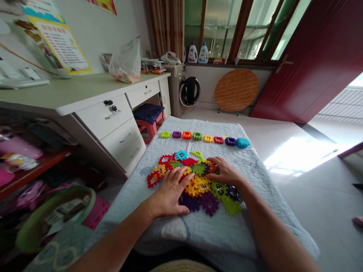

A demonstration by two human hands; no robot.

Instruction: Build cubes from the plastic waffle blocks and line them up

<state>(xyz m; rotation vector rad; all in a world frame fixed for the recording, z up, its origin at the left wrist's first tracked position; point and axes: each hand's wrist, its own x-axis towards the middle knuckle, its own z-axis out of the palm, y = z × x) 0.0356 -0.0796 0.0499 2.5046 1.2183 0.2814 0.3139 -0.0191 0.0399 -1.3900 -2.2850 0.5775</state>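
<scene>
Both my hands are at the heap of snap-together plastic building pieces (197, 186) in the middle of the cloth-covered desk (263, 206).
My left hand (168, 193) lies palm down on the heap's near-left side, open, fingers loosely spread and thumb out toward the near edge, gripping nothing I can see; my right hand (224, 172) reaches in from the right edge, fingers bent over the pieces, hold unclear, while a row of assembled blocks (208, 139) runs along the far edge.
</scene>
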